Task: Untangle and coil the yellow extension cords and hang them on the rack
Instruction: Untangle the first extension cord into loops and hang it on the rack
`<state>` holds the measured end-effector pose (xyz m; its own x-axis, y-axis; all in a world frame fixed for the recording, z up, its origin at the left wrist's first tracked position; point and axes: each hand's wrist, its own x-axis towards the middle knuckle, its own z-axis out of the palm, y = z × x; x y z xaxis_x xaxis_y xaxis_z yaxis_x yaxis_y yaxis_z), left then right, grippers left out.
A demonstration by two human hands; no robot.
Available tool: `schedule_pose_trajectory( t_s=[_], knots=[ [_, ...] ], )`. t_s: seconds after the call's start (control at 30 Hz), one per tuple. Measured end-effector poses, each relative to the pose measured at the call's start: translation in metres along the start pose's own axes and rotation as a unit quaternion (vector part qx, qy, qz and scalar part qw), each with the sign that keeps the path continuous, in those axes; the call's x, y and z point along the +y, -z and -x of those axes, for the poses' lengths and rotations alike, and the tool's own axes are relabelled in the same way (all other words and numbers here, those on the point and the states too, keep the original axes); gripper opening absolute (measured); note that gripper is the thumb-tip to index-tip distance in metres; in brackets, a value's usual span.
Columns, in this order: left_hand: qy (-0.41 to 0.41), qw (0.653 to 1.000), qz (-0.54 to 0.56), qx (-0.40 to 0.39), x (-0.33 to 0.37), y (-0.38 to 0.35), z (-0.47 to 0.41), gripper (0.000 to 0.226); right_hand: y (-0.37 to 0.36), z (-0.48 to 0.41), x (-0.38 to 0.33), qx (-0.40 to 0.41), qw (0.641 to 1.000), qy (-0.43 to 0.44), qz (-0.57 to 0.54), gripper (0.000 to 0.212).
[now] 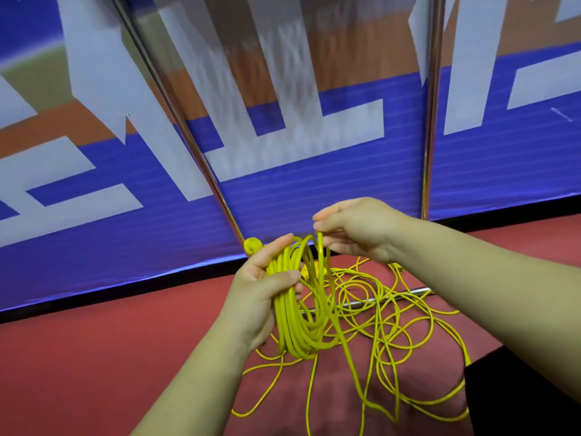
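My left hand (264, 287) grips a coil of several yellow cord loops (298, 328) that hangs below its fingers. A round yellow plug (252, 245) pokes out just above that hand. My right hand (355, 228) pinches a single strand of the same cord (320, 247) just above the coil's top. From there the cord runs down into a loose yellow tangle (390, 328) spread over the red floor (110, 357) beneath both arms. The metal rack's poles (176, 111) rise behind my hands.
A blue, white and orange banner wall (314, 199) stands close in front. A second rack pole (429, 136) rises at the right, and a metal bar (408, 291) lies on the floor under the tangle. A dark shape (518, 388) sits at the lower right.
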<state>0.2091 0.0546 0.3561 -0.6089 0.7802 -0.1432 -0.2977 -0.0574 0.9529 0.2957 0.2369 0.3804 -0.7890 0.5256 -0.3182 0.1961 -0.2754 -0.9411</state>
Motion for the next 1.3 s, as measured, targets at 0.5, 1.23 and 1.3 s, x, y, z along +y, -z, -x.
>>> schedule_pose_trajectory(
  t_s=[0.5, 1.23, 1.3],
  knots=[
    [0.014, 0.997, 0.072, -0.012, -0.005, -0.019, -0.007, 0.071, -0.002, 0.005, -0.009, -0.04, 0.991, -0.036, -0.126, 0.007],
    [-0.012, 0.996, 0.04, -0.084, 0.019, -0.005, 0.008, 0.063, 0.029, -0.009, 0.005, -0.053, 0.925, 0.264, 0.269, 0.018],
    [-0.005, 0.996, 0.029, -0.081, 0.021, -0.006, 0.01, 0.061, 0.028, -0.011, 0.006, -0.048, 0.93, 0.262, 0.252, 0.017]
  ],
)
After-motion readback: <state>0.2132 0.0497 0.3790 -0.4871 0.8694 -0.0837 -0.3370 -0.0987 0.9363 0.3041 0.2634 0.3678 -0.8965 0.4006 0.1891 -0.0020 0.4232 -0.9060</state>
